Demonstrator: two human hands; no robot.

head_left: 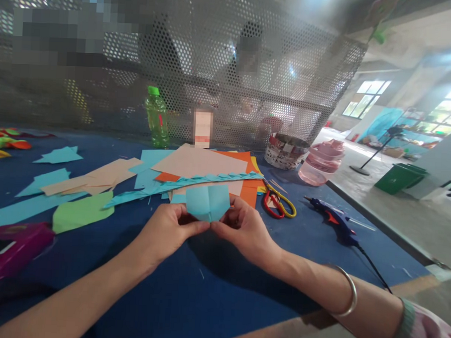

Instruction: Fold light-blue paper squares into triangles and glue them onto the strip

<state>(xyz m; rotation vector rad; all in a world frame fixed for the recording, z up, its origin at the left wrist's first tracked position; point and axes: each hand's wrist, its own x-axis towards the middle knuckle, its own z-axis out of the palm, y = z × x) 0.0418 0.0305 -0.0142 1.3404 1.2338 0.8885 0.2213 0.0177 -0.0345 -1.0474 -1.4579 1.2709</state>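
Note:
Both my hands pinch one small folded light-blue paper piece (208, 201) just above the blue table (190, 297). My left hand (169, 230) grips its lower left edge with closed fingers. From the other side my right hand (245, 228) holds the lower right edge, thumb and fingers pressed together. The piece shows a centre crease and a pointed lower end. Just behind it lies a long light-blue chain of folded pieces (180, 183) across sheets of tan and orange paper (199, 163).
Red-and-yellow scissors (278, 202) and a blue glue gun (333, 219) with its cord lie to the right. A green bottle (156, 117), a small basket (285, 151) and a pink jar (322, 162) stand at the back by a perforated metal screen. A magenta tool (8, 251) lies at left.

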